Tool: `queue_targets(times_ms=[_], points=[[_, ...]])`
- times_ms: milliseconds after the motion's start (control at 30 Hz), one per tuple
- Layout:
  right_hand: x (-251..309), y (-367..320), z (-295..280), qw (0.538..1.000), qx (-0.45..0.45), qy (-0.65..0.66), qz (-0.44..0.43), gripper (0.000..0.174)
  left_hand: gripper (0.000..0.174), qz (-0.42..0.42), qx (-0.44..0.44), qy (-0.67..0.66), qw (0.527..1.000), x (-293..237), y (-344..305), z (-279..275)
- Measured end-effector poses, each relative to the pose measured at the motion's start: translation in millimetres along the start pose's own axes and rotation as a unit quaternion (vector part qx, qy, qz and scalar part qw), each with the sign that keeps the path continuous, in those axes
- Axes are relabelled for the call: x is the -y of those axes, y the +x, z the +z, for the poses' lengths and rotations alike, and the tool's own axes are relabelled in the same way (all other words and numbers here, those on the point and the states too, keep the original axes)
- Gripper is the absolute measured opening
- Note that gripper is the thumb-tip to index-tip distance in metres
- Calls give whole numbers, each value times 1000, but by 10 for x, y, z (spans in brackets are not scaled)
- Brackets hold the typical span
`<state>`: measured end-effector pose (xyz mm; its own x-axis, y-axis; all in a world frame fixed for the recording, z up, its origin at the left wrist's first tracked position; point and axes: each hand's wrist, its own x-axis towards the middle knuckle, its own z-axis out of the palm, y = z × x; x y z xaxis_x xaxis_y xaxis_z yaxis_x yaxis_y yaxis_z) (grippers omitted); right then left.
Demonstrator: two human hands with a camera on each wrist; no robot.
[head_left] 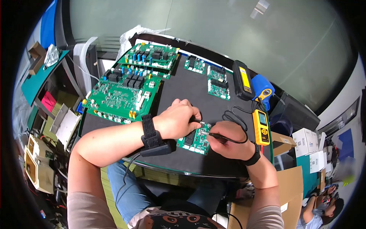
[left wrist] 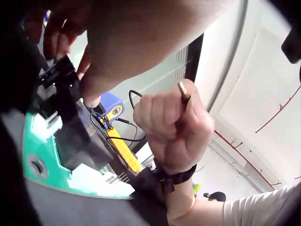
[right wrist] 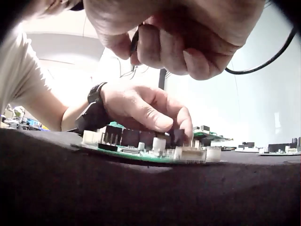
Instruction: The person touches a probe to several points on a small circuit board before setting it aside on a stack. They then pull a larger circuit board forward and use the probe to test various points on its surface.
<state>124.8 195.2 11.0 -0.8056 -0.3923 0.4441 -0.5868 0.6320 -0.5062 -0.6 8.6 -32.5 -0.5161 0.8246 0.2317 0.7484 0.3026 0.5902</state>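
Observation:
A small green circuit board (head_left: 199, 144) lies on the dark mat before me. My left hand (head_left: 177, 119) is at its far edge, thumb and finger pinching a black part of the board, as the right wrist view also shows with the left hand (right wrist: 146, 109) over the board (right wrist: 136, 158). My right hand (head_left: 231, 139) grips a black-handled probe (head_left: 219, 136) with a cable, its tip over the board's right side in the head view. The left wrist view shows the probe's metal tip (left wrist: 183, 88) jutting from the fist.
Large green boards (head_left: 120, 97) are stacked at left. Several small boards (head_left: 218, 88) lie toward the back. A yellow meter (head_left: 261, 128), a black case (head_left: 243, 80) and a blue-yellow device (head_left: 262, 88) line the right edge. The black cable (head_left: 238, 108) loops behind my right hand.

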Motion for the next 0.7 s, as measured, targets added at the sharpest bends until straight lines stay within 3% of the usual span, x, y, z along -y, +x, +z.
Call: queue_targets(times_ms=[67,133,167,267,333,400,467,533,600,667,700], points=[[-17,5,1,999,-40,11,-2,15,22,103,-68,2,992,74,47,18],[-47,-5,-6,998,-67,16,-9,12,20,29,-76,-158,984,-172,78,-167],[-23,-24,-17,998,-62,20,24,12,31,-5,-64,-313,947,-177,101,-119],[-92,-39,25,992,-122,15,-17,13,35,-9,65,-313,947,-304,-9,-265],[-106,-52,27,990,-138,11,-21,14,35,7,82,-327,942,-345,-42,-253],[-88,-30,-11,997,-79,22,-5,13,34,31,67,-320,945,-384,-51,-270],[-93,-43,-14,994,-105,33,-9,20,33,14,51,-325,944,-392,-65,-279],[-66,-91,-66,999,6,-2,40,29,32,10,-8,-325,946,-406,-58,-271],[-59,-135,-3,999,10,5,30,33,32,18,-52,-328,943,-358,-12,-250],[-40,-130,2,975,-96,-104,-171,33,36,10,-65,-314,947,-316,12,-253],[7,-142,6,960,-181,-123,-177,29,37,-6,-52,-293,955,-322,12,-255]])
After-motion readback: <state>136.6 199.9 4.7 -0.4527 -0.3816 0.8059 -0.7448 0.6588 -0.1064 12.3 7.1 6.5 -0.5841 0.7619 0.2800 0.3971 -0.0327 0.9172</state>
